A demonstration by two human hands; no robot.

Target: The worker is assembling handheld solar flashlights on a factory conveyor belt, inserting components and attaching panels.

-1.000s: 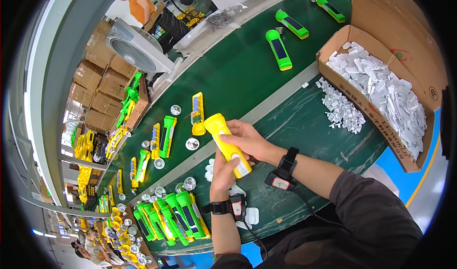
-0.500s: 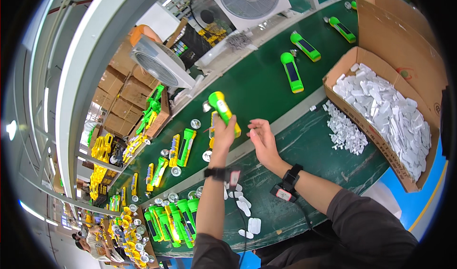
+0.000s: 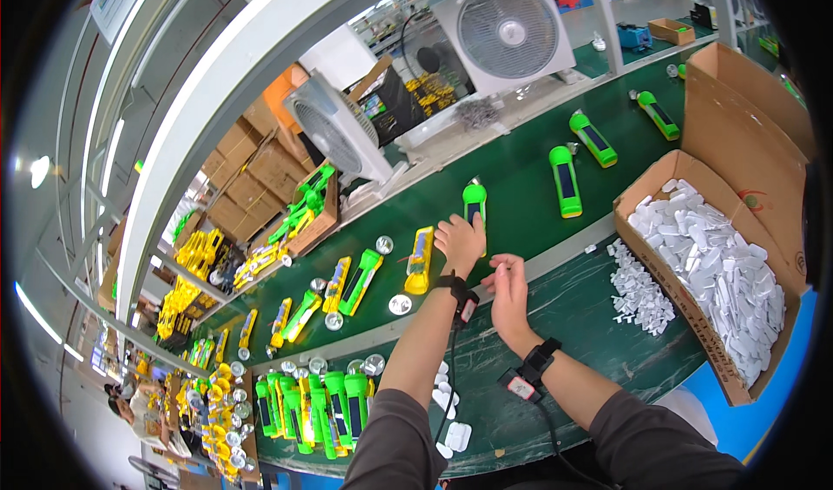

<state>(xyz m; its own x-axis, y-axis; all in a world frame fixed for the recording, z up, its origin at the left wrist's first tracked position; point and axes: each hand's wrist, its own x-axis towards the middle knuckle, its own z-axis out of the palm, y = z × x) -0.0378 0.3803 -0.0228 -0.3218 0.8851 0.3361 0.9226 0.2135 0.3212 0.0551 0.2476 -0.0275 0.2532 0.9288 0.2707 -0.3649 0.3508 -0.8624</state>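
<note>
Two hands work here: my left hand point(image 3: 460, 240) lies flat on the green flashlight point(image 3: 474, 205); I would place it straight on the belt point(image 3: 521, 186), right hand point(image 3: 508, 283) half spread, empty.

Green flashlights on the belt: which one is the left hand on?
The green flashlight nearest the person, under the left hand's fingertips. The other three green ones lie further right along the belt, untouched.

Green flashlight point(image 3: 474, 203) with dark panel, dark green belt point(image 3: 521, 177), yellow flashlight point(image 3: 420, 260), white pieces point(image 3: 711, 269) in brown box point(image 3: 737, 117)
</note>
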